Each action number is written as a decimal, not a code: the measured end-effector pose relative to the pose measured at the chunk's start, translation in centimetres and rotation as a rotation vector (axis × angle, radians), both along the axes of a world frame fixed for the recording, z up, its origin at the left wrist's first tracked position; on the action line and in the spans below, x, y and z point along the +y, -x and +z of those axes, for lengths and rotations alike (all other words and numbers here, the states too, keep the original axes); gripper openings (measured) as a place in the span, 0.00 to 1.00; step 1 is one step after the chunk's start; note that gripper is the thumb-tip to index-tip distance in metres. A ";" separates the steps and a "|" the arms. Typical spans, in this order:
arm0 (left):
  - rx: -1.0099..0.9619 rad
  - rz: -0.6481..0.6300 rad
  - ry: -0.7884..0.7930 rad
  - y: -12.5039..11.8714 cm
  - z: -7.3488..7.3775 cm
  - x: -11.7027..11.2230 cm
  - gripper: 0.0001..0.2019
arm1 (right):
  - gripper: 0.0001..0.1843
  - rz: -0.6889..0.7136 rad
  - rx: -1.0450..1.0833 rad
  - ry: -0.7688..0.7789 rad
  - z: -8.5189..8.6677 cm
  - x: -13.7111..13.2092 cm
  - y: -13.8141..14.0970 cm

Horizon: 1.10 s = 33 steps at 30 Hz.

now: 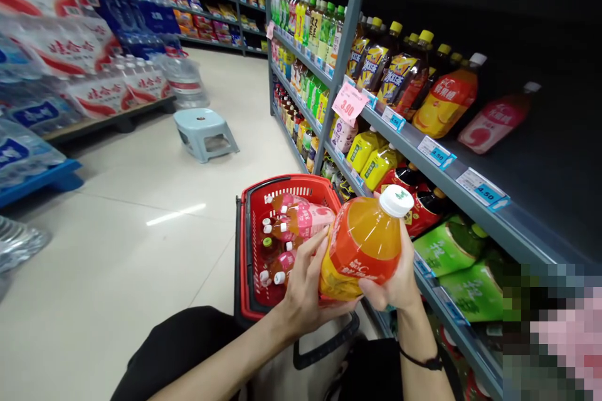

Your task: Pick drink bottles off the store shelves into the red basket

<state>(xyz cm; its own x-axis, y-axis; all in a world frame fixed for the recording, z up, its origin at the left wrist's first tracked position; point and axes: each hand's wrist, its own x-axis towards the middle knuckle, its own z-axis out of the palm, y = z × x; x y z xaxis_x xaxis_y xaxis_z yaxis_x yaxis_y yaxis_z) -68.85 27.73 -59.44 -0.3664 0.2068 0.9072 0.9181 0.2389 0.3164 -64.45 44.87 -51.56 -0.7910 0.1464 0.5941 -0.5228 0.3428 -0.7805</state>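
Note:
Both my hands hold one orange juice bottle (362, 244) with a white cap, tilted, in front of the drinks shelf. My left hand (305, 285) cups its base from the left. My right hand (399, 276) grips its right side and wears a dark wristband. Just behind the bottle stands a red shopping basket (247, 232) on the floor, holding several pink-labelled bottles (301, 219). On the shelf at upper right, a matching orange bottle (446, 100) and a pink bottle (493, 122) lie beside a dark empty stretch.
Grey shelving (470, 197) with bottled drinks and price tags runs along the right. A small grey stool (204, 131) stands on the tiled aisle floor. Shrink-wrapped water packs (70, 50) are stacked on pallets at the left. My dark-trousered knees fill the bottom.

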 end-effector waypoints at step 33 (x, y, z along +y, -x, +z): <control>-0.086 0.068 0.106 -0.3 0.1 -0.1 0.59 | 0.48 0.062 -0.205 0.223 -1.3 1.0 1.0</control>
<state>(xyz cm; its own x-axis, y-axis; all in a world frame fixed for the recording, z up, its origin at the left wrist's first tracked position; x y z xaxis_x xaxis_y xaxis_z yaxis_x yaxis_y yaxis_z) -68.55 27.61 -59.39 -0.4585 0.2721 0.8460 0.8691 0.3360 0.3630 -65.42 45.89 -52.86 -0.9026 0.2031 0.3795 -0.3607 0.1239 -0.9244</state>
